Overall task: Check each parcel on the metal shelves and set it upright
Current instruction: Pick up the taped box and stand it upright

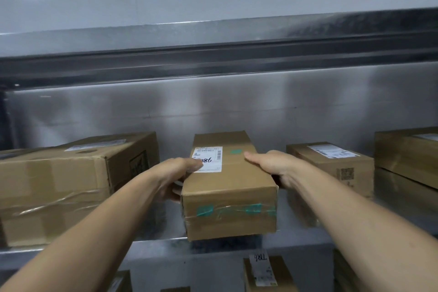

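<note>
A long brown cardboard parcel [228, 187] lies flat at the middle of the metal shelf [166, 243], its near end jutting slightly over the front edge. Its top carries a white shipping label with a handwritten number, and green-printed tape wraps the near end. My left hand [179, 174] grips its left side with the thumb on the label. My right hand [272, 166] grips its right side, thumb resting on top. Both sets of fingers are hidden down the sides.
A large taped box [59, 187] sits close on the left. A smaller labelled box [331, 168] and stacked boxes [407, 156] stand to the right. More parcels [265, 275] lie on the shelf below. Another steel shelf [213, 59] runs overhead.
</note>
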A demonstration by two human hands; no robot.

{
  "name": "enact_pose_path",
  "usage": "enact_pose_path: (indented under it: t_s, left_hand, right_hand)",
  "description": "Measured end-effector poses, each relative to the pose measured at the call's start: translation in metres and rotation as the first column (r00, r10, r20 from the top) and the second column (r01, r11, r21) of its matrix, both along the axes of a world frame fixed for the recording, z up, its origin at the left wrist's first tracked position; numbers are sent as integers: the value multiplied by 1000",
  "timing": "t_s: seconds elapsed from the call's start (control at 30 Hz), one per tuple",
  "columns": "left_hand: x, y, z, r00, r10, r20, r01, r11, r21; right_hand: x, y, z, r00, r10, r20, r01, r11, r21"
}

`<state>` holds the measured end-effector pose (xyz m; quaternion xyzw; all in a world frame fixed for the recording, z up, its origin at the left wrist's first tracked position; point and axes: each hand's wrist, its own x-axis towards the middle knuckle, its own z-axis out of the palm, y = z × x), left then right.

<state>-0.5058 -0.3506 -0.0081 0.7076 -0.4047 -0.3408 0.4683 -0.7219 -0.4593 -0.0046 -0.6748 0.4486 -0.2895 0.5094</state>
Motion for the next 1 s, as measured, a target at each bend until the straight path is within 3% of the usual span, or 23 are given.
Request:
enact_pose_path:
  t_s: [0.3,0.47,0.67,1.0]
  left_hand:
    - [-15,15,19,997,22,-80,-47,945,-323]
    - [-10,13,15,980,24,-197,-103,911,-400]
    - [-1,10,10,976,-6,-217,-88,904,-419]
    - [1,14,33,969,61,-239,-141,931,-337]
  right_hand:
    - [-10,-1,18,948,-35,316,45,999,-22]
    - [-8,-2,21,910,-47,412,59,998,-17]
    - [-7,-7,18,886,-13,464,6,1000,18]
    - [-9,-3,52,940,-15,342,22,1000,-17]
